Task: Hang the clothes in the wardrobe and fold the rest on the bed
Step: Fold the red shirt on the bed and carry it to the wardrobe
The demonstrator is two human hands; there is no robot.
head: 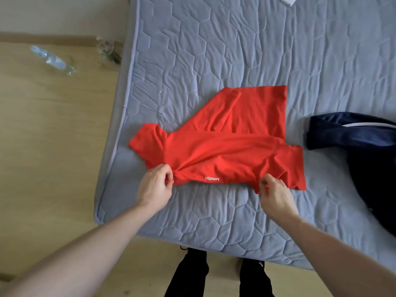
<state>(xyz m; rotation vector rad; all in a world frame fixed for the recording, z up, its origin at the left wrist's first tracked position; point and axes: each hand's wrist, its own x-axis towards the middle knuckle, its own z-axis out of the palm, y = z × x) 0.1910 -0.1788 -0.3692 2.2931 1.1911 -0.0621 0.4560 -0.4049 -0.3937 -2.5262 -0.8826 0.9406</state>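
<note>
We see red cotton T-shirt [227, 146] lying partly folded on grey-blue quilted mattress [235, 50], near its front-left corner. Left hand [155, 187] pinches near hem at left end; right hand [275, 195] pinches it at right. Dark navy garment [364, 146] just beside shirt, right. Clear plastic bottle [52, 60] on wood floor [42, 136].

Bedroom corner seen from above
A light wooden floor [42, 146] is met by a pale wall [53, 13] along a wooden skirting board [42, 37]; a clear plastic bottle [52, 60] is seen lying on the floor, and soft, even daylight is cast throughout
</note>
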